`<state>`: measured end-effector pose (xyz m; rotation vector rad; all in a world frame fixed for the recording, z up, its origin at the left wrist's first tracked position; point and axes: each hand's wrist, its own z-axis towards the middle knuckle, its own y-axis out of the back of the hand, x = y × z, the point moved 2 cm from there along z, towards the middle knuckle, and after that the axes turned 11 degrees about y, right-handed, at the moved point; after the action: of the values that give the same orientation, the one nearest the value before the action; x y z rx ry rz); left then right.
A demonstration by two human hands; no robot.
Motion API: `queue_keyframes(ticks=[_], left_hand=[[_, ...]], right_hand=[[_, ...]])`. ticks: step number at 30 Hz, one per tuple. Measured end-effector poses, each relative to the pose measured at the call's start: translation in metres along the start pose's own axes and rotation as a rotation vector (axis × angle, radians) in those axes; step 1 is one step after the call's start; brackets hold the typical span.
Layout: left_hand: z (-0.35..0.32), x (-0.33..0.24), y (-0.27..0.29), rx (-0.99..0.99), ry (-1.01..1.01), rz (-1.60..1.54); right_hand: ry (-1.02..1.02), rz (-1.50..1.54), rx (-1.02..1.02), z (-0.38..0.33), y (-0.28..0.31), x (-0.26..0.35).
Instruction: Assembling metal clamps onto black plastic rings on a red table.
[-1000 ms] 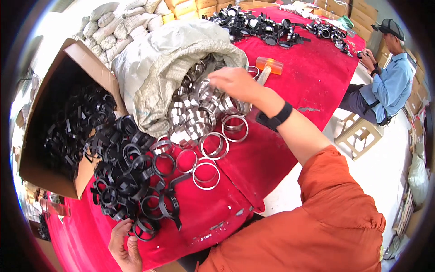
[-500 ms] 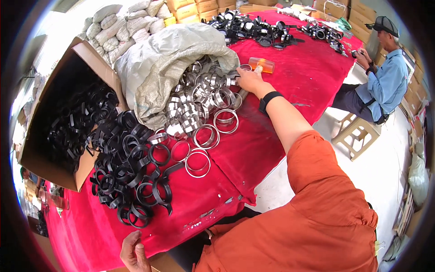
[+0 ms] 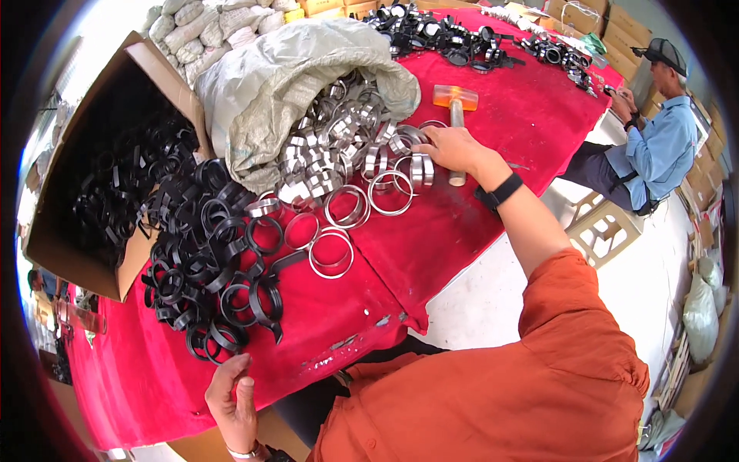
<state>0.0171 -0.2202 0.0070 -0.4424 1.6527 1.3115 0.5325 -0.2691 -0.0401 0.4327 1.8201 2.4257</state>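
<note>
My right hand (image 3: 456, 149) reaches over the right edge of a pile of shiny metal rings (image 3: 339, 142), its fingers curled onto a metal ring (image 3: 422, 169); the fingertips are partly hidden. Just beyond that hand lies a mallet with an orange see-through head (image 3: 455, 98), its handle toward me. The rings spill out of a whitish woven sack (image 3: 269, 85). Low in the view, my left hand (image 3: 233, 404) is held off the table's near edge, thumb and fingers apart, with nothing in it. Closest to it is a heap of black ring-shaped bands (image 3: 208, 262).
A tipped cardboard box (image 3: 165, 77) full of black bands stands at the left. The table has a red cloth (image 3: 369, 308). Clamp-like black and metal parts (image 3: 446, 38) are heaped at the back. A person in blue (image 3: 654, 146) sits at the far right.
My right hand has moved right and slightly nearer, from beside the mallet handle onto the rings. The mallet has turned, its handle now pointing toward me. My left hand has risen slightly.
</note>
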Motion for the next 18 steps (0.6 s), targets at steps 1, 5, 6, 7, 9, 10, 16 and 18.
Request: queue_keyframes(ticks=[1, 5, 6, 7, 9, 10, 16, 18], left_hand=[[0.003, -0.003, -0.002, 0.001, -0.051, 0.018], [0.006, -0.006, -0.015, 0.025, -0.103, 0.033], [0.006, -0.005, -0.017, 0.036, -0.105, 0.037], [0.006, -0.003, -0.019, 0.034, -0.099, 0.035], [0.004, 0.002, -0.024, 0.063, -0.086, -0.019], [0.003, 0.003, -0.025, 0.072, -0.087, -0.023], [-0.008, 0.024, -0.013, 0.051, -0.088, -0.008], [-0.01, 0.029, -0.013, 0.046, -0.055, -0.033]], right_hand=[[0.006, 0.003, 0.006, -0.003, -0.001, 0.009], [-0.073, -0.227, 0.071, -0.019, 0.005, 0.074], [-0.044, -0.298, 0.062, -0.022, 0.002, 0.085], [-0.016, -0.37, 0.052, -0.023, -0.001, 0.094], [0.043, -0.307, 0.035, -0.022, -0.007, 0.108], [0.094, -0.245, 0.014, -0.022, -0.008, 0.113], [0.216, 0.111, -0.322, -0.038, 0.01, 0.119], [0.265, 0.09, -0.472, -0.05, 0.016, 0.13]])
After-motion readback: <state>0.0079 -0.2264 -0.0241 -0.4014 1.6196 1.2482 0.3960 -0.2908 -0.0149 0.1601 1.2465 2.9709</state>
